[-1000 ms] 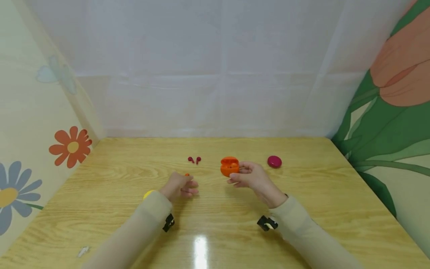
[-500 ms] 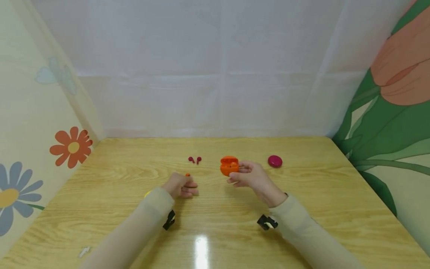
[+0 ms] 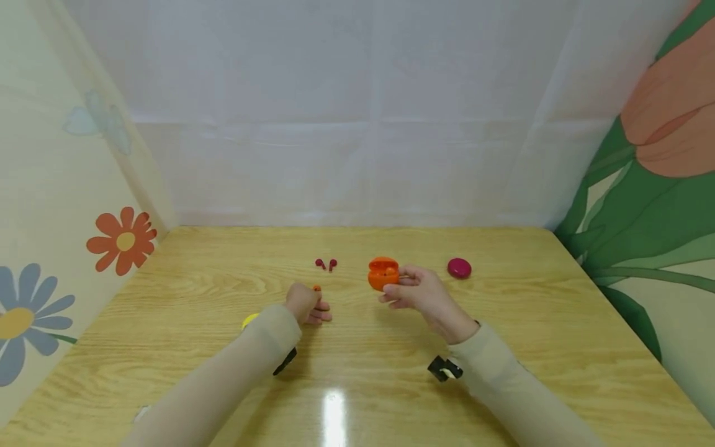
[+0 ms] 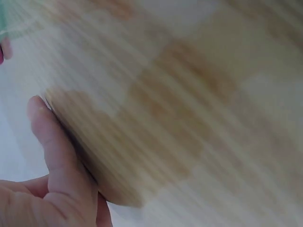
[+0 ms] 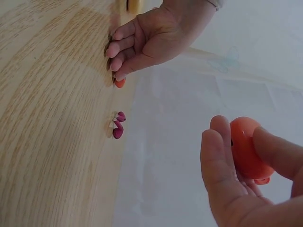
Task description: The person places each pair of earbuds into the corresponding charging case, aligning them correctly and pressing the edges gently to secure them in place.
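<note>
My right hand (image 3: 421,293) holds an orange earbud case (image 3: 383,280) above the table, thumb on one side and fingers on the other. Its lid stands raised in the head view, and a small rounded orange piece shows inside. Low over the tabletop, my left hand (image 3: 309,304) pinches an orange earbud (image 3: 316,288) between thumb and index finger; most of the bud is hidden. The right wrist view also shows this bud (image 5: 120,83) at the left fingertips. In the left wrist view, fingers (image 4: 59,142) appear beside blurred wood grain, with the bud out of sight.
Two magenta earbuds (image 3: 332,264) lie behind my left hand. A round magenta case (image 3: 459,268) sits at the right. Partly behind the left sleeve is a yellow object (image 3: 249,320). A small whitish item (image 3: 142,412) lies at lower left on the wooden table (image 3: 357,347).
My left hand has turned at the wrist and shifted slightly right, and more of the orange earbud shows at its fingertips. The right hand keeps the case nearly still.
</note>
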The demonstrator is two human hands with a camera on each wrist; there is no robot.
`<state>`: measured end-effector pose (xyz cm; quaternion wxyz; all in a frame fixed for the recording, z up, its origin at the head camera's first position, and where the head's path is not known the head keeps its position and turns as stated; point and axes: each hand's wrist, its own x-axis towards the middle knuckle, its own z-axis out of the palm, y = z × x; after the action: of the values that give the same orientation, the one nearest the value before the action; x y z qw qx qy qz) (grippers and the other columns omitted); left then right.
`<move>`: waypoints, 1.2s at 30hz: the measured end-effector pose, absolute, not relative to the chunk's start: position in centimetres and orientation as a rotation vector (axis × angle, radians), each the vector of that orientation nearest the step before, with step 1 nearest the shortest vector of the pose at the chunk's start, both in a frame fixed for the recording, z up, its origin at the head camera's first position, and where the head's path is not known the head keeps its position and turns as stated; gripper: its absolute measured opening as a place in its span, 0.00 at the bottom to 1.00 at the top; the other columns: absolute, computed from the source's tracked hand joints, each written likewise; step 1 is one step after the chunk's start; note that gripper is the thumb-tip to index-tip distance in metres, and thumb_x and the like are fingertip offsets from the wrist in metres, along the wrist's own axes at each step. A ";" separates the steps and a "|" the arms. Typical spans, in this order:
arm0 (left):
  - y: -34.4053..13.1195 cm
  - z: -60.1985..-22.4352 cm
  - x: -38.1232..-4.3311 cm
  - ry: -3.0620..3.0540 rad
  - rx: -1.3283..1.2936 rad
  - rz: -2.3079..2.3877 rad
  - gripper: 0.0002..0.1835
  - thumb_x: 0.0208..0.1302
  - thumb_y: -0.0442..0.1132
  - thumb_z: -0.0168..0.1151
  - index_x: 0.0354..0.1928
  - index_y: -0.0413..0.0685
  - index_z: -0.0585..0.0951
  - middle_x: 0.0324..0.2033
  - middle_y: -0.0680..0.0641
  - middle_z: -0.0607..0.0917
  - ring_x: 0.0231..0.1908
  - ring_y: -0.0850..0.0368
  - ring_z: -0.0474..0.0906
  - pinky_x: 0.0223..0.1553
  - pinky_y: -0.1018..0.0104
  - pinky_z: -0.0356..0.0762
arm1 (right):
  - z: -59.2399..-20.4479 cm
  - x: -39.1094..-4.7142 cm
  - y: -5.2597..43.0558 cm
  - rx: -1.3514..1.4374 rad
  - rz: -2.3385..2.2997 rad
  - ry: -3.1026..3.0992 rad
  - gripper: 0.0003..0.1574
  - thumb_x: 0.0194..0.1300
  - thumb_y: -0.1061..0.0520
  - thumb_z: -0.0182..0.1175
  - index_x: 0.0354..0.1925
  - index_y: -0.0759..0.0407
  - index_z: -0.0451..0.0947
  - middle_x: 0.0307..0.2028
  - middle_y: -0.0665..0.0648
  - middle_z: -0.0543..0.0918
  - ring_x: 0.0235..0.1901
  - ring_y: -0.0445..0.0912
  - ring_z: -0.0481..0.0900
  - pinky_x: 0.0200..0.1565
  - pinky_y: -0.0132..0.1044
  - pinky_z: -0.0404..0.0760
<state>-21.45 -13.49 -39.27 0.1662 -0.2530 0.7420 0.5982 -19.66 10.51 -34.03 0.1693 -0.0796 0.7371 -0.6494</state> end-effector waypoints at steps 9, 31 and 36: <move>-13.7 -39.4 -20.9 2.038 -0.685 1.767 0.10 0.75 0.30 0.50 0.50 0.28 0.74 0.18 0.49 0.80 0.15 0.60 0.80 0.17 0.73 0.76 | -34.7 -19.5 10.5 -0.209 -1.845 2.098 0.24 0.70 0.65 0.60 0.60 0.76 0.70 0.53 0.72 0.83 0.36 0.44 0.89 0.43 0.40 0.87; -12.7 -37.0 -19.4 1.937 -0.525 1.941 0.18 0.75 0.39 0.55 0.60 0.35 0.72 0.27 0.52 0.75 0.22 0.62 0.81 0.22 0.76 0.76 | -34.2 -19.5 10.4 -0.191 -1.854 2.092 0.25 0.70 0.66 0.60 0.61 0.76 0.69 0.54 0.72 0.82 0.36 0.43 0.89 0.44 0.39 0.87; -12.1 -36.3 -18.9 1.954 -0.518 1.950 0.17 0.75 0.40 0.56 0.58 0.37 0.72 0.32 0.49 0.78 0.23 0.60 0.82 0.24 0.75 0.77 | -34.1 -19.4 10.3 -0.181 -1.854 2.098 0.25 0.70 0.65 0.60 0.61 0.76 0.68 0.54 0.72 0.82 0.36 0.43 0.89 0.45 0.41 0.87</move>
<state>-18.89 -12.13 -36.25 0.1660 -0.1820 0.6860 0.6846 -19.44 10.29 -34.14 0.1672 -0.0635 0.7374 -0.6514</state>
